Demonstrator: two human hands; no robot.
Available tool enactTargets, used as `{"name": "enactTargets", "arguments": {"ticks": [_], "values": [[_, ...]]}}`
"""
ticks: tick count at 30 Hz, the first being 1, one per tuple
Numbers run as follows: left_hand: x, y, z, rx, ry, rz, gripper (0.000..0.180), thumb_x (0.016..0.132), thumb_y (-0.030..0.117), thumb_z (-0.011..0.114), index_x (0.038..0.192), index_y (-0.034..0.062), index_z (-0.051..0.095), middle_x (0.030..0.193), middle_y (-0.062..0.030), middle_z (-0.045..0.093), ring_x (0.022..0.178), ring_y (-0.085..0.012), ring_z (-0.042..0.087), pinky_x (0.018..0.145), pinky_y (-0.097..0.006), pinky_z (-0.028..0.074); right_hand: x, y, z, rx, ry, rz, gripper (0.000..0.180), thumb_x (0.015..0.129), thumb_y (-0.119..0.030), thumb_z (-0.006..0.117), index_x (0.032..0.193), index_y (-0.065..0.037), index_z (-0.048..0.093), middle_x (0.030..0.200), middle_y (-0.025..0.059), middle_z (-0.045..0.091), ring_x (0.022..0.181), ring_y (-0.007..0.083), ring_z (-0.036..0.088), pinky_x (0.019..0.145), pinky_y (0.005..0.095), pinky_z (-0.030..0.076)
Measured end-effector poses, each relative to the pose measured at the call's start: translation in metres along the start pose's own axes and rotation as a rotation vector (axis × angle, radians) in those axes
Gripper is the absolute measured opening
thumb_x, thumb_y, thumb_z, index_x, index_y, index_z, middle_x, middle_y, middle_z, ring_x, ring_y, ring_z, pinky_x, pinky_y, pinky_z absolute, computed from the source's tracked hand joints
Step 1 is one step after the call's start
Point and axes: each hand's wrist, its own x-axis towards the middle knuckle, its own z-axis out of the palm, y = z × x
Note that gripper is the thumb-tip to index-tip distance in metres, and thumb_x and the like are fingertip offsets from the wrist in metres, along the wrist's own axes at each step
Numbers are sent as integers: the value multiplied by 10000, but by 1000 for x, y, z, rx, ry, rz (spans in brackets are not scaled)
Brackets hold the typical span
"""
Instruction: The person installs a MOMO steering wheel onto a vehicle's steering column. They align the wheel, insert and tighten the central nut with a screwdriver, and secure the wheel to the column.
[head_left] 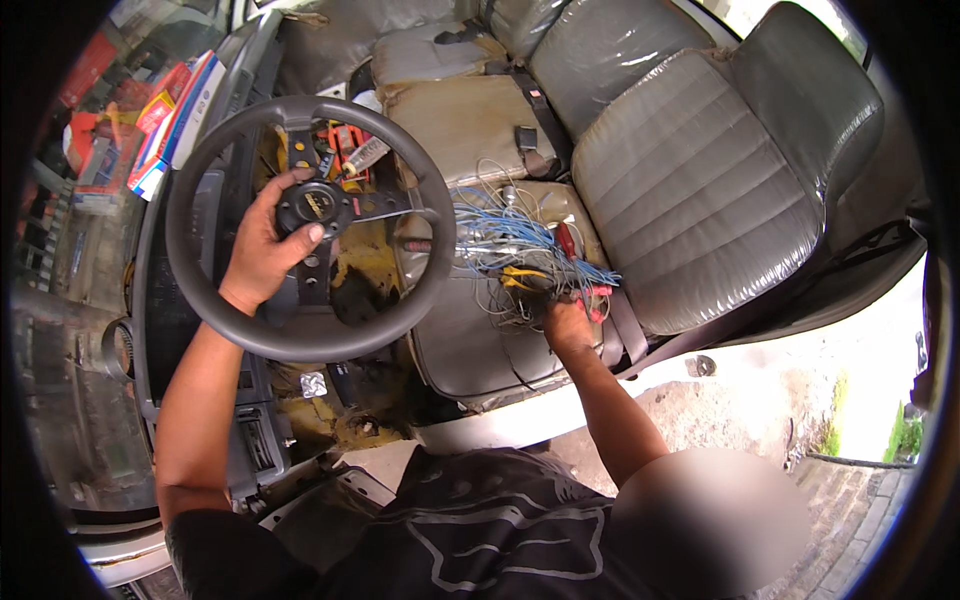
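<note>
Closest to my camera was the person's dark printed shirt (480, 530), with both bare forearms reaching up from it into the car. Their left hand (268, 245) was wrapped over the hub of the steering wheel (300, 120), thumb laid across the black centre, fingers curled behind a spoke, so I read it as closed on the wheel. That wheel looked dark grey and matte, a thick round rim with black spokes and a small yellow mark on the centre cap. It sat left of the middle of my view, ahead of the worn grey seat cushion (470, 350). Their right hand (568, 322) rested on that cushion at the edge of a tangle of blue and white wires (510, 240), touching something red and yellow; I could not tell whether the fingers were closed around it. A red-handled screwdriver (566, 240) lay among the wires. The ribbed grey backrest (700, 200) leaned to the right.
</note>
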Motion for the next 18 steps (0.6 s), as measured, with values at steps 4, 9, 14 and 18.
{"name": "enactTargets", "arguments": {"ticks": [4, 9, 14, 18], "values": [[0, 4, -2, 142, 21, 81, 765, 907, 261, 845, 1537, -31, 524, 1354, -116, 695, 1298, -214, 635, 1198, -361, 430, 14, -13, 10, -72, -16, 37, 297, 1072, -206, 579, 1086, -61, 839, 1131, 223, 817, 1052, 396, 815, 901, 505, 670], [0, 7, 0, 51, 3, 43, 792, 895, 274, 865, 1532, -43, 516, 1339, -115, 697, 1281, -195, 640, 1178, -353, 450, 17, -3, 12, -1, 71, -185, 213, 1038, -137, 599, 1078, -50, 788, 1155, 241, 777, 1033, 432, 784, 893, 510, 647], [0, 8, -1, 66, 6, -5, 884, 851, 322, 881, 1550, -54, 491, 1363, -125, 691, 1305, -206, 632, 1202, -364, 433, 1, 1, -28, 640, 541, -399, 78, 998, -49, 672, 1065, -23, 700, 923, 194, 719, 806, 372, 704, 738, 456, 553], [0, 10, -1, 101, 15, -14, 895, 837, 322, 878, 1551, -51, 488, 1381, -128, 679, 1316, -213, 628, 1208, -366, 427, -22, -40, -119, 1335, 337, -212, 84, 1057, 32, 672, 1121, 25, 727, 928, 72, 736, 775, 126, 698, 711, 291, 583]]}}
